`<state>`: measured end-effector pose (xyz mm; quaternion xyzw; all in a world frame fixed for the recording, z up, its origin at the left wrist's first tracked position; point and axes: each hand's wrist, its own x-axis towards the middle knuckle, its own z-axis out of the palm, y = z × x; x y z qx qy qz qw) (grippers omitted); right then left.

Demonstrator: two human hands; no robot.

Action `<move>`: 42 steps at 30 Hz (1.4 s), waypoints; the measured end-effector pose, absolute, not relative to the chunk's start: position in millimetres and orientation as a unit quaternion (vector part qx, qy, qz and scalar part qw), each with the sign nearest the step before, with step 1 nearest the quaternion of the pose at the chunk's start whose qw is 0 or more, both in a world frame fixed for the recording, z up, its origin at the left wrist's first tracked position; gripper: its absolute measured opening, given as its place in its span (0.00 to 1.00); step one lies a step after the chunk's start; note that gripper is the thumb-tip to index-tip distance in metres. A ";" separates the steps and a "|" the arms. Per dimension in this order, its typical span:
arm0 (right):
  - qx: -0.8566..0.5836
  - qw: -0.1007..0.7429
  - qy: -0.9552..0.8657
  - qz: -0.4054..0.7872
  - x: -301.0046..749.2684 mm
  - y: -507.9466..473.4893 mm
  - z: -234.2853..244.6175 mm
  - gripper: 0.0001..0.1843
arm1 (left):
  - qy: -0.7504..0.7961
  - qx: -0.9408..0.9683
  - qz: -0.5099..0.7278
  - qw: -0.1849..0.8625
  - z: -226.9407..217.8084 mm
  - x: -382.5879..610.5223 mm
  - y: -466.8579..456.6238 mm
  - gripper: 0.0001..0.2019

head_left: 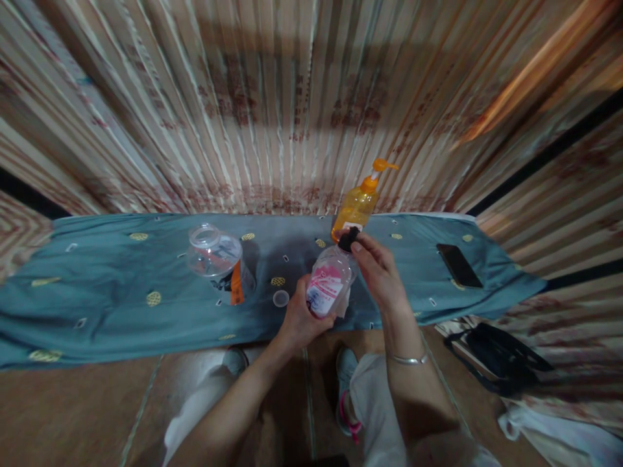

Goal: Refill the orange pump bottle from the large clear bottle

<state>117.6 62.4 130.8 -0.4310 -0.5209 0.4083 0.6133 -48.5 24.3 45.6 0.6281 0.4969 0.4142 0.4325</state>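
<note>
A clear plastic bottle point(327, 285) with a pink and white label leans in my left hand point(302, 316), whose fingers wrap round its lower side. At the bottle's top, my right hand point(374, 258) pinches a black cap point(348, 239) between thumb and fingers. The cap sits at the bottle's mouth; whether it is screwed down I cannot tell. Just behind stands an orange pump bottle point(357, 206) of yellow liquid. Left of my left hand, a small round translucent lid point(281, 298) lies on the cloth.
A large clear jar point(214, 256) with an orange and black label stands at left on the teal-covered table point(121, 266). A black phone point(459, 265) lies at right. Below on the floor are a black bag point(501, 357) and my feet. A patterned curtain point(272, 130) hangs behind.
</note>
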 end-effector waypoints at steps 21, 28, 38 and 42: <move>-0.436 0.653 -0.489 0.379 112.7 65.4 125.1 0.23 | 0.489 0.622 0.416 0.448 45.3 -47.7 24.7 0.41; -0.414 0.647 -0.484 0.420 112.7 60.9 131.5 0.22 | 0.503 0.613 0.419 0.442 45.1 -49.9 24.6 0.42; -0.418 0.656 -0.475 0.412 116.4 64.2 129.3 0.19 | 0.498 0.622 0.421 0.434 48.0 -49.5 24.2 0.40; -0.414 0.659 -0.475 0.412 115.4 62.9 130.1 0.20 | 0.495 0.622 0.417 0.441 47.2 -49.9 25.0 0.41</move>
